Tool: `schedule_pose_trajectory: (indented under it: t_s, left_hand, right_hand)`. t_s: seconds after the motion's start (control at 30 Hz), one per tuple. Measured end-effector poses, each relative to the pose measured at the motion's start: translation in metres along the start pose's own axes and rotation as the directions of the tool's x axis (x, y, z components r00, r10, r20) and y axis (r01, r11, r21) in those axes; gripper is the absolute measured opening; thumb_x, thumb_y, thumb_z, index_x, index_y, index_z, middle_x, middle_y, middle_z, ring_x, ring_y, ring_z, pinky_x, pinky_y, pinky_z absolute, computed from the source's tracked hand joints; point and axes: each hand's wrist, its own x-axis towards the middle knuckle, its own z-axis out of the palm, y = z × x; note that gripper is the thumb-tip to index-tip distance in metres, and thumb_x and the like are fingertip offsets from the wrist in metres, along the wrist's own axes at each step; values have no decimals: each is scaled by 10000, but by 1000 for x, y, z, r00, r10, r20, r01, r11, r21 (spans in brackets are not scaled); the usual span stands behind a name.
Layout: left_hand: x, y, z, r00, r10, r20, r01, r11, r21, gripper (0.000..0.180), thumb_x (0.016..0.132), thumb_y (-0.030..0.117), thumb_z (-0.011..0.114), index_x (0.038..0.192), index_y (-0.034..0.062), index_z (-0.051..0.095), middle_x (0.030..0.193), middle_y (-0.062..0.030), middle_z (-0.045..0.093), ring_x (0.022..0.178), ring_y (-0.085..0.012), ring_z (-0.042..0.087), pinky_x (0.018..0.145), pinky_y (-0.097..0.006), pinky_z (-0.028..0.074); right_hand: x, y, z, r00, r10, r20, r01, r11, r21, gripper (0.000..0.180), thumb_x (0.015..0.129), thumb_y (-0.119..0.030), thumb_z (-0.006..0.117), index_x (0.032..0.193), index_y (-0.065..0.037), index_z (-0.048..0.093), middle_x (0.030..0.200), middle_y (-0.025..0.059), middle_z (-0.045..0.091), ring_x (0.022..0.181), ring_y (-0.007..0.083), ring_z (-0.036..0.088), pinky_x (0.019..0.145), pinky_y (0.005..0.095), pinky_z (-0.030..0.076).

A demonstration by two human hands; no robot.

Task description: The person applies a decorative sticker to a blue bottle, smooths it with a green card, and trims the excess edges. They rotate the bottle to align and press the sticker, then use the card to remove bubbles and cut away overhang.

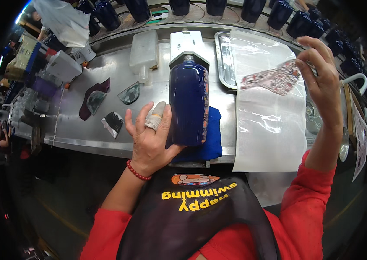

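A dark blue glossy bottle (188,104) lies with its neck pointing away from me, with a multicoloured patterned strip (205,108) along its right side. My left hand (151,134) is at its lower left, fingers stretched out and spread. The index finger lies along the bottle's side and the thumb is near its base. One finger wears a pale cloth wrap (153,120). My right hand (322,78) is raised at the right, pinching the end of a thin patterned decal film (272,79) above a white sheet (270,130).
Under the bottle is a blue cloth (214,134). Beside the sheet stands a metal tray (223,56). Dark cut-off scraps (94,102) lie on the metal table (71,125) at left, near a translucent container (144,52). Several blue bottles (179,6) line the back.
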Motion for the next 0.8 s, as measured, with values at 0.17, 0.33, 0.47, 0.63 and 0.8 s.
schedule_pose_trajectory:
  t_s: [0.17, 0.33, 0.47, 0.63, 0.8]
  left_hand:
    - [13, 3, -10, 996, 81, -45, -81, 997, 10, 862, 746, 510, 814, 1389, -18, 586, 1045, -186, 702, 1364, -353, 455, 1175, -661, 81]
    - [17, 5, -18, 992, 128, 11, -128, 990, 65, 819, 765, 498, 801, 1364, -14, 581, 1025, -172, 700, 1380, -375, 408, 1142, -696, 102]
    - [32, 6, -36, 993, 120, 8, -116, 972, -207, 791, 778, 419, 819, 1424, 57, 538, 1311, -211, 601, 1385, -408, 387, 1162, -634, 153]
    - [96, 6, -37, 947, 203, -249, -311, 770, -557, 600, 843, 264, 740, 1400, 126, 563, 1379, -233, 553, 1335, -398, 436, 1173, -477, 251]
    - [117, 10, -36, 966, 258, -20, -196, 677, -710, 349, 896, 225, 646, 1232, 131, 648, 1182, -99, 629, 1139, -275, 531, 1045, -402, 374]
  right_hand:
    - [22, -48, -7, 999, -39, 16, 36, 982, 188, 55, 895, -39, 724, 892, -47, 669, 1299, 114, 662, 1247, 282, 604, 991, 391, 504]
    - [32, -80, -18, 987, -160, -31, 163, 973, 162, 89, 858, -35, 743, 880, -36, 657, 1275, 131, 669, 1243, 296, 608, 1004, 409, 483]
    - [33, -98, -25, 985, -164, -45, 170, 968, 184, 111, 838, -50, 758, 863, -34, 651, 1274, 141, 673, 1259, 309, 598, 1021, 415, 469]
    - [32, -113, -33, 974, -215, -78, 226, 958, 176, 125, 831, -62, 771, 855, -37, 651, 1292, 154, 667, 1273, 312, 591, 1024, 415, 468]
    - [26, -118, -41, 976, -199, -90, 214, 954, 208, 121, 837, -68, 773, 854, -38, 657, 1299, 169, 662, 1264, 311, 600, 1007, 424, 483]
